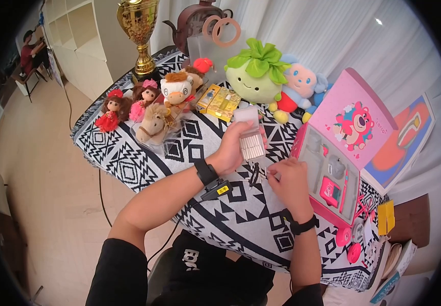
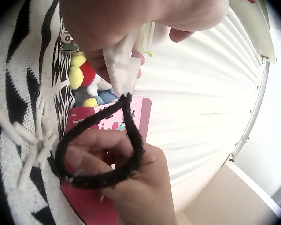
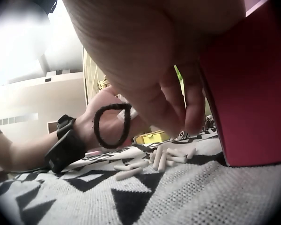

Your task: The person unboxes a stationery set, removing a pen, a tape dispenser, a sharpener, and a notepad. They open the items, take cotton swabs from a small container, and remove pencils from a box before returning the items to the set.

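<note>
In the head view my left hand (image 1: 230, 150) grips a small clear plastic box (image 1: 246, 116) with its lid up. Short white sticks (image 1: 253, 147), much like chalk, lie in a row inside it. A fuzzy black loop (image 2: 138, 147) hangs down from the box end in the left wrist view. My right hand (image 1: 289, 183) is just to the right of the box, low over the cloth, thumb and fingers bent toward each other. I cannot tell whether a stick is between its fingertips. Several loose white sticks (image 3: 161, 159) lie in a heap below its fingers.
A pink gift box (image 1: 332, 188) with its lid raised stands right beside the right hand. Behind the hands are a green plush (image 1: 253, 81), a blue plush (image 1: 299, 81) and a yellow box (image 1: 220, 102). Dolls (image 1: 113, 109), plush horses (image 1: 154, 122) and a gold trophy (image 1: 140, 30) stand left.
</note>
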Demonstrator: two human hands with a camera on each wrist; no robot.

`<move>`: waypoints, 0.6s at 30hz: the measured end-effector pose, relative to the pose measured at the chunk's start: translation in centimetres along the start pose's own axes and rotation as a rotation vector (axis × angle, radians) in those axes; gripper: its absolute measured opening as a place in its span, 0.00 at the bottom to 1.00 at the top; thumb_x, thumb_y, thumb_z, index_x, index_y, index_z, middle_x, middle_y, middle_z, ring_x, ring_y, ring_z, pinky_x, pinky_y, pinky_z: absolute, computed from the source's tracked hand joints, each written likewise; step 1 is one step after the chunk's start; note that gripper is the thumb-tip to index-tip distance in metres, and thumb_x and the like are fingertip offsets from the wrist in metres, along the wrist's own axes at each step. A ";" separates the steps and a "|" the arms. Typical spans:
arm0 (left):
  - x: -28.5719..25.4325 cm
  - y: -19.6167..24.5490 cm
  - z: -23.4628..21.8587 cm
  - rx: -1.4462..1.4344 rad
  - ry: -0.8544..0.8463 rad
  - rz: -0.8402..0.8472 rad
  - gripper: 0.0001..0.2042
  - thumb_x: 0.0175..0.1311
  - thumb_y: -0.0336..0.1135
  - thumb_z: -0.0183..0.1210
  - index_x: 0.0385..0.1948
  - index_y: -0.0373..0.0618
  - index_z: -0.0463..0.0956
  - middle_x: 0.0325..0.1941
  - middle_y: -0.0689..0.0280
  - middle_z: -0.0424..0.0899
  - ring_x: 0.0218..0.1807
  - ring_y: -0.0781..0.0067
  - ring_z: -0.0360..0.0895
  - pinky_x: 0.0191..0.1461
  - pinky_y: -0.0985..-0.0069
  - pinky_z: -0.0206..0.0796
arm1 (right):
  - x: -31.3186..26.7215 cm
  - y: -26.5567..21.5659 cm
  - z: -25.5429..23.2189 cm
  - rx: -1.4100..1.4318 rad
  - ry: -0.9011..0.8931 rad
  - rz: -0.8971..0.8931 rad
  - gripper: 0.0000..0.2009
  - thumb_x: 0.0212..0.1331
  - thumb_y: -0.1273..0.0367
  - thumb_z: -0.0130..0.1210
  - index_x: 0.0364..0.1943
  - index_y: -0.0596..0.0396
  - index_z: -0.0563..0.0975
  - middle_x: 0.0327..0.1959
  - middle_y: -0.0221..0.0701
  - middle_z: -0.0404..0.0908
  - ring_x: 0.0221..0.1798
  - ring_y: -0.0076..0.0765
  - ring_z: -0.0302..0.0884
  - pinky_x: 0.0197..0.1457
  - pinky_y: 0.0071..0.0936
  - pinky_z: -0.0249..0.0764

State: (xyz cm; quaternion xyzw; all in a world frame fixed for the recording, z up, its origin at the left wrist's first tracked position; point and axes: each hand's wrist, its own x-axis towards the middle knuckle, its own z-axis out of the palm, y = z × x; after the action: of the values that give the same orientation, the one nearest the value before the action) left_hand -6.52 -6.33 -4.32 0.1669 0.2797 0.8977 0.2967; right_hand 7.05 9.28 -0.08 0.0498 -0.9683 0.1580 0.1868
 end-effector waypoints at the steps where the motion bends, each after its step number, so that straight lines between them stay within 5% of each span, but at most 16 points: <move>1: 0.0 0.0 0.0 -0.003 -0.006 0.006 0.23 0.74 0.49 0.53 0.63 0.46 0.69 0.45 0.64 0.81 0.47 0.66 0.83 0.56 0.63 0.79 | 0.0 -0.4 0.2 -0.103 -0.031 -0.067 0.03 0.48 0.71 0.66 0.28 0.50 0.85 0.29 0.30 0.85 0.40 0.43 0.78 0.50 0.41 0.64; 7: 0.0 -0.2 0.0 0.008 0.048 -0.032 0.23 0.74 0.49 0.53 0.63 0.47 0.69 0.46 0.64 0.81 0.46 0.66 0.83 0.56 0.63 0.79 | 0.5 -1.2 0.9 -0.188 -0.151 -0.118 0.03 0.46 0.70 0.66 0.23 0.52 0.84 0.29 0.33 0.86 0.41 0.43 0.77 0.50 0.42 0.62; 18: 0.0 -0.3 -0.2 0.019 0.028 -0.027 0.23 0.74 0.49 0.53 0.63 0.44 0.69 0.45 0.64 0.81 0.46 0.67 0.83 0.56 0.63 0.79 | 0.7 -1.9 1.9 -0.261 -0.113 -0.050 0.03 0.44 0.72 0.64 0.22 0.55 0.82 0.27 0.38 0.86 0.40 0.45 0.80 0.49 0.43 0.62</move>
State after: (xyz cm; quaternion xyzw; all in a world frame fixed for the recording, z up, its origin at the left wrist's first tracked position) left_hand -6.45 -6.25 -4.62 0.1534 0.2948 0.8932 0.3031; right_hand 6.09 6.80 -0.94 0.0582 -0.9881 0.0230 0.1406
